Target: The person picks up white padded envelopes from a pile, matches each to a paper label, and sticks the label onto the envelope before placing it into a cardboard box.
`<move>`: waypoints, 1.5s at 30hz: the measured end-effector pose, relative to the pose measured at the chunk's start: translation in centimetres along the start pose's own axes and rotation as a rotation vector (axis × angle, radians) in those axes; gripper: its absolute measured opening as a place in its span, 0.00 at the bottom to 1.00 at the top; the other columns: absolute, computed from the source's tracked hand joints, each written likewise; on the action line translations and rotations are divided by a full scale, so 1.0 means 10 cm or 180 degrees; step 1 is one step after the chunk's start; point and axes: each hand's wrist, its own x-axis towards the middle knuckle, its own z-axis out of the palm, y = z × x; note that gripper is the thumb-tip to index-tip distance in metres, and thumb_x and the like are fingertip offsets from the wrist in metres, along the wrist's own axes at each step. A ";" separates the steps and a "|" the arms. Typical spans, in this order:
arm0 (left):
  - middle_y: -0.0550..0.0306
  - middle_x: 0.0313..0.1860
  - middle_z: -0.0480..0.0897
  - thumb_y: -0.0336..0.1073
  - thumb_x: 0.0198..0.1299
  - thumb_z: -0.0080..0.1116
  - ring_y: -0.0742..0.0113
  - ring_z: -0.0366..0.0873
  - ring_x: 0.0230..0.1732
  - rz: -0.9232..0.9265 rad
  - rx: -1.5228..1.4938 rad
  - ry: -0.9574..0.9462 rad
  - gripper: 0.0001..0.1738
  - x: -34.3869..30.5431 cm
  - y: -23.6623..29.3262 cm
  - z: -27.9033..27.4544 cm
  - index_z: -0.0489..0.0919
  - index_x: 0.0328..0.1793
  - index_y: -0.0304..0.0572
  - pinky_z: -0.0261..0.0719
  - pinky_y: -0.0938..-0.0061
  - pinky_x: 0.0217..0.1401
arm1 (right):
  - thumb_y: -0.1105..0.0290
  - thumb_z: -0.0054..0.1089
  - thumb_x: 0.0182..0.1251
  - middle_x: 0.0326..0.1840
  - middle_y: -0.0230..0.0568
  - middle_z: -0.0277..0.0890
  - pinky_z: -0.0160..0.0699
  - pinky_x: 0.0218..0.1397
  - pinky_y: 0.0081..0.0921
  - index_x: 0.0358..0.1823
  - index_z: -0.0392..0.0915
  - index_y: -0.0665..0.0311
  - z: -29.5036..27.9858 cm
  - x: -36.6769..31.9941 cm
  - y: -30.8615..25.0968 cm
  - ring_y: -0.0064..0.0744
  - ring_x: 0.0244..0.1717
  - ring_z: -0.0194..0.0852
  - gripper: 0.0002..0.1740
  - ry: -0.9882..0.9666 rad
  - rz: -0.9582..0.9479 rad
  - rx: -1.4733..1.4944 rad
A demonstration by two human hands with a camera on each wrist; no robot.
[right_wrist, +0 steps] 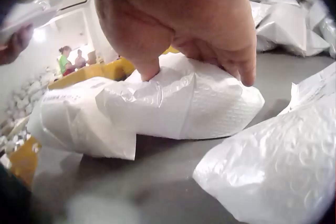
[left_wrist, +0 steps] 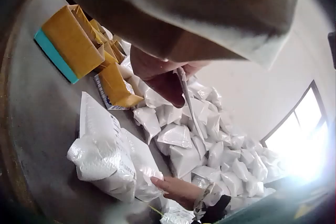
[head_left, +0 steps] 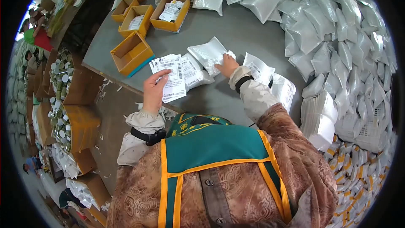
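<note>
In the head view my left hand [head_left: 154,89] pinches a stack of printed label sheets [head_left: 174,80] between thumb and fingers. My right hand [head_left: 228,66] grips the near end of a white bubble mailer [head_left: 207,53] lying on the grey table. Close up in the right wrist view, the thumb and fingers of that hand [right_wrist: 184,24] press into the mailer [right_wrist: 194,103]. Another mailer with a printed label [head_left: 193,72] lies between the label sheets and the gripped one, touching it. The left wrist view shows the sheets edge-on in my left hand [left_wrist: 165,74].
Yellow boxes [head_left: 132,54], some holding labels, stand at the table's back left. Labelled mailers [head_left: 258,68] lie right of my right hand. A large heap of white mailers [head_left: 325,21] covers the back and right. Cartons of jars [head_left: 63,97] stand at far left.
</note>
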 end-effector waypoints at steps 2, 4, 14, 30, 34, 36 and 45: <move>0.54 0.47 0.81 0.24 0.62 0.55 0.72 0.78 0.45 0.0011 -0.0044 -0.0055 0.12 0.00 0.00 0.05 0.81 0.51 0.33 0.77 0.79 0.48 | 0.52 0.61 0.59 0.64 0.65 0.64 0.60 0.70 0.42 0.68 0.56 0.73 -0.11 -0.01 0.08 0.58 0.66 0.60 0.43 -0.0116 0.0029 0.0526; 0.54 0.48 0.81 0.24 0.61 0.55 0.72 0.78 0.45 0.0000 -0.0079 -0.0051 0.12 0.00 0.02 0.15 0.81 0.51 0.33 0.77 0.79 0.48 | 0.54 0.62 0.60 0.58 0.62 0.70 0.66 0.65 0.39 0.64 0.63 0.73 -0.21 -0.09 0.13 0.53 0.60 0.68 0.38 0.0854 -0.0417 0.0185; 0.54 0.49 0.81 0.24 0.62 0.55 0.72 0.78 0.46 0.0142 -0.0097 -0.0276 0.15 0.06 0.02 0.49 0.79 0.55 0.34 0.79 0.79 0.49 | 0.67 0.66 0.61 0.24 0.32 0.75 0.68 0.27 0.16 0.36 0.81 0.71 -0.53 -0.85 -1.11 0.17 0.23 0.69 0.12 -0.0787 -0.0457 0.3547; 0.56 0.37 0.83 0.29 0.61 0.60 0.75 0.80 0.35 -0.0539 -0.0149 -0.0400 0.10 -0.04 -0.16 0.32 0.80 0.47 0.30 0.80 0.80 0.37 | 0.71 0.61 0.64 0.27 0.34 0.77 0.68 0.31 0.17 0.39 0.80 0.76 -0.72 -0.80 -1.09 0.19 0.26 0.69 0.11 -0.0177 -0.0187 0.3640; 0.56 0.36 0.83 0.28 0.61 0.60 0.75 0.80 0.34 -0.0578 -0.0073 -0.0404 0.10 -0.07 -0.09 0.34 0.80 0.46 0.30 0.80 0.80 0.37 | 0.71 0.61 0.65 0.28 0.34 0.78 0.68 0.31 0.17 0.40 0.80 0.76 -0.73 -0.77 -1.07 0.19 0.27 0.70 0.12 -0.0198 -0.0215 0.3677; 0.56 0.36 0.83 0.28 0.61 0.60 0.75 0.80 0.34 -0.0545 -0.0085 -0.0415 0.10 -0.08 -0.09 0.34 0.80 0.46 0.30 0.80 0.80 0.37 | 0.71 0.60 0.65 0.29 0.35 0.78 0.68 0.32 0.17 0.40 0.80 0.76 -0.73 -0.75 -1.06 0.19 0.28 0.70 0.12 -0.0222 -0.0249 0.3667; 0.57 0.37 0.83 0.27 0.61 0.60 0.75 0.80 0.34 -0.0579 0.0050 -0.0401 0.09 -0.06 -0.06 0.34 0.80 0.46 0.30 0.80 0.80 0.37 | 0.71 0.60 0.65 0.30 0.33 0.79 0.68 0.34 0.17 0.40 0.80 0.75 -0.69 -0.71 -1.09 0.19 0.29 0.70 0.11 -0.0277 -0.0175 0.3940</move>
